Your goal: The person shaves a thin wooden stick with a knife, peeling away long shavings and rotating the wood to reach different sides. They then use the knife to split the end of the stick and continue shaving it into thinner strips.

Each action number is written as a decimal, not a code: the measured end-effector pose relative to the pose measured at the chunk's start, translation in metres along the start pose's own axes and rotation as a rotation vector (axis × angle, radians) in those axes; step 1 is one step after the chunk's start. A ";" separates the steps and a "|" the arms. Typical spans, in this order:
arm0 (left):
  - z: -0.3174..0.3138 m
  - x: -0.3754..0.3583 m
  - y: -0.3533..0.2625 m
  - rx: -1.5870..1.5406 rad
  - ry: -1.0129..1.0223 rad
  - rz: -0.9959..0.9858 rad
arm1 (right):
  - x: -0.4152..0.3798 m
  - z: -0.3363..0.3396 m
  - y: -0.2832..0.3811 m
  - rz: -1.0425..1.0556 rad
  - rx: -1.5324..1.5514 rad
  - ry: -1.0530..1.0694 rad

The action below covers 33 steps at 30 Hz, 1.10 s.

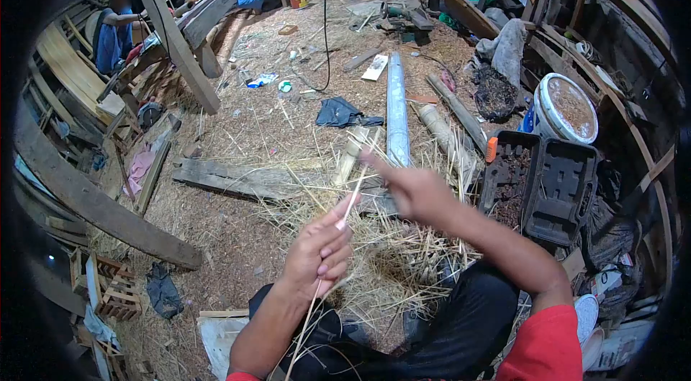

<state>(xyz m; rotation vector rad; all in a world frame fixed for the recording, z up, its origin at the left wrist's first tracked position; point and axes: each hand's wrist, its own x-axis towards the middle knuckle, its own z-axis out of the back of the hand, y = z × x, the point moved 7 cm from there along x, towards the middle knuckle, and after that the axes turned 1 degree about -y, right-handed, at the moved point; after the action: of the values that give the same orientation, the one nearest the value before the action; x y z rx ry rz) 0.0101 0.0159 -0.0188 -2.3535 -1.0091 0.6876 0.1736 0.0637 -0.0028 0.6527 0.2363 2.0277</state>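
A thin pale strip (309,315) runs up from the bottom of the view through my left hand (322,248), whose fingers are wrapped round it. Its upper part slants up to the right, toward my right hand (414,190). That hand is blurred by motion, with one finger reaching toward the strip's upper end; whether it grips anything is hard to make out. Below and around both hands lies a heap of straw-like shavings (389,266). A pale split piece (350,156) rests just beyond my hands.
A grey pipe (397,107) and a weathered plank (230,178) lie ahead. At the right are an open black case (561,190) and a white bucket (568,109). Wooden posts (173,35) stand at the left. Two people (115,39) sit in the background.
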 end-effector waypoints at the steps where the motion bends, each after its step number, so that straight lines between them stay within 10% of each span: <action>1: -0.004 -0.005 0.004 0.032 0.019 0.016 | 0.005 0.007 -0.033 -0.196 -0.030 0.004; 3: -0.008 -0.009 0.009 0.058 0.042 0.030 | 0.000 0.013 -0.100 -0.461 0.226 -0.057; 5: -0.010 -0.010 0.006 0.053 0.051 0.022 | 0.001 0.011 -0.119 -0.073 0.062 -0.440; 14: -0.001 0.005 -0.002 -0.018 -0.006 -0.004 | -0.013 -0.006 0.045 0.247 0.179 0.012; 21: -0.013 -0.011 0.004 0.091 0.037 0.021 | 0.004 0.019 -0.037 -0.270 0.237 -0.103; 25: -0.013 -0.010 0.003 0.060 0.055 0.036 | 0.008 0.030 -0.067 0.068 0.172 -0.513; 28: -0.005 -0.001 -0.002 -0.081 0.045 0.010 | -0.004 0.022 -0.011 -0.197 0.395 -0.063; 30: 0.005 0.004 0.000 -0.186 -0.022 0.037 | -0.010 0.009 0.032 0.252 0.242 -0.032; 33: 0.001 0.003 -0.001 -0.233 0.038 0.047 | -0.018 -0.005 0.051 0.278 0.034 0.037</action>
<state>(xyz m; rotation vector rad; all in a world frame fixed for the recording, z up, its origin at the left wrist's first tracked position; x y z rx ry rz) 0.0106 0.0188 -0.0194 -2.5875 -1.0703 0.5668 0.1401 0.0221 0.0083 0.7013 0.2112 2.3077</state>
